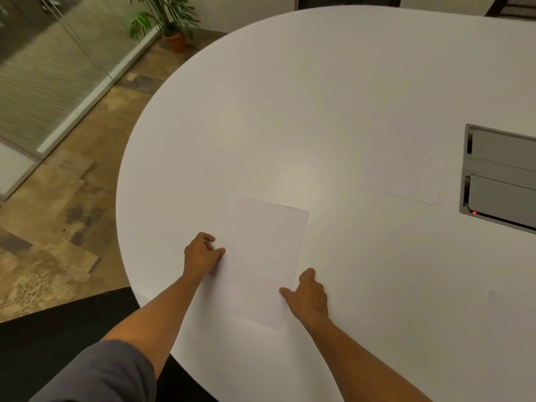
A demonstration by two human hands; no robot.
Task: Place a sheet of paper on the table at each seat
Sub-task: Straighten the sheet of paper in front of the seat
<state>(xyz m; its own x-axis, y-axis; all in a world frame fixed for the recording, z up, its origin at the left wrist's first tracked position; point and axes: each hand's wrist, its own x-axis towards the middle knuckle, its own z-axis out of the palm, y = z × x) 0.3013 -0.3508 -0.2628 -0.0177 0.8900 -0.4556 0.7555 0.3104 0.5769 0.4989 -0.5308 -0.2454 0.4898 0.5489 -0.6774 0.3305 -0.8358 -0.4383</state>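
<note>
A white sheet of paper (265, 259) lies on the rounded end of the white table (290, 111), close to the near edge. My left hand (201, 255) pinches its left edge between thumb and curled fingers. My right hand (307, 297) grips the right edge near the lower corner, thumb on top of the sheet. A second sheet of paper (403, 158) lies flat farther along the table to the right, apart from both hands.
A recessed metal cable box (500, 175) with grey lids sits in the table at the right. A dark chair back (58, 338) stands below my left arm. A potted plant (171, 27) and a glass wall (49, 76) stand beyond the table's left edge.
</note>
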